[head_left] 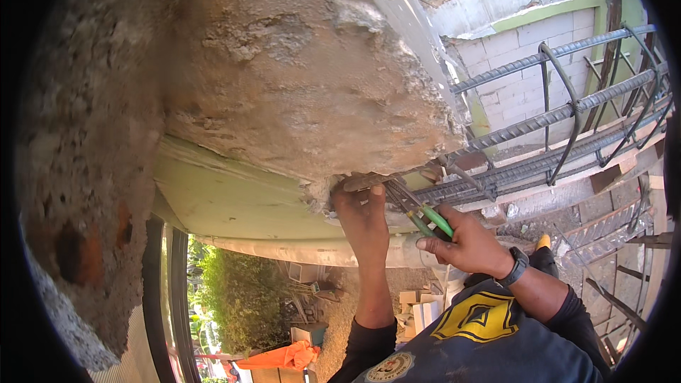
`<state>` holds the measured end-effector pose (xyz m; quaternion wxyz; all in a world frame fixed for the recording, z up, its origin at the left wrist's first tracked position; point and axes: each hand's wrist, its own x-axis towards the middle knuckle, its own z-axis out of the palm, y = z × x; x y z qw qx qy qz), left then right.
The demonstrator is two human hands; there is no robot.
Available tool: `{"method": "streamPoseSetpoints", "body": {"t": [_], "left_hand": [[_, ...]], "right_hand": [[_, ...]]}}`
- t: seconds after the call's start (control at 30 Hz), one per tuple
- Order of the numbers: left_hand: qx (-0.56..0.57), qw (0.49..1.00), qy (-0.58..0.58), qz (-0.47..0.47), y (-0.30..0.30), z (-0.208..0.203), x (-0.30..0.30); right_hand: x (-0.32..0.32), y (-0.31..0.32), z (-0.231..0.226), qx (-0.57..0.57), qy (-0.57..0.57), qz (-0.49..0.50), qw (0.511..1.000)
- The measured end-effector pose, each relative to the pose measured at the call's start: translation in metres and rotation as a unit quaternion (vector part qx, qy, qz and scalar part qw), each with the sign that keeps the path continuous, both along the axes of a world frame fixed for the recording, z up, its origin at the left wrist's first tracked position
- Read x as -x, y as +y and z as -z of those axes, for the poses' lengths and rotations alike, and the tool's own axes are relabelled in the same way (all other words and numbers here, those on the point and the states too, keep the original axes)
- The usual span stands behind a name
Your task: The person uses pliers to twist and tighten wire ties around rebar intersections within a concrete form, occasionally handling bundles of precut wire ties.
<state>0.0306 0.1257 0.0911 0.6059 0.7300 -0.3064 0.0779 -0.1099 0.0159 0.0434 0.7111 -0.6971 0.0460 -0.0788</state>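
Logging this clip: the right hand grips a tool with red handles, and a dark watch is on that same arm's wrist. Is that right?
Not quite: the head view shows that the tool has green handles, not red. The right hand does grip it, and the dark watch is on that wrist.

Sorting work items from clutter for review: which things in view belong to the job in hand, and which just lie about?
In the job:
green-handled pliers, in the right grip
concrete mass, left grip at its lower edge
ribbed steel bars beside it, likely

Apparently just lying about:
orange cloth
pale boxes or blocks below
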Motion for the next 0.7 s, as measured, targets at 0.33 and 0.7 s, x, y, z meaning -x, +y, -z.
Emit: {"method": "streamPoseSetpoints", "body": {"t": [0.33,0.7], "left_hand": [[-0.049,0.997,-0.054,-0.015,0.017,0.002,-0.016],[-0.023,0.996,0.012,-0.082,0.015,-0.001,-0.012]], "right_hand": [[-0.022,0.005,0.055,-0.501,0.028,-0.36,0.787],[0.013,0.0,-0.026,0.198,0.034,0.127,0.971]]}}
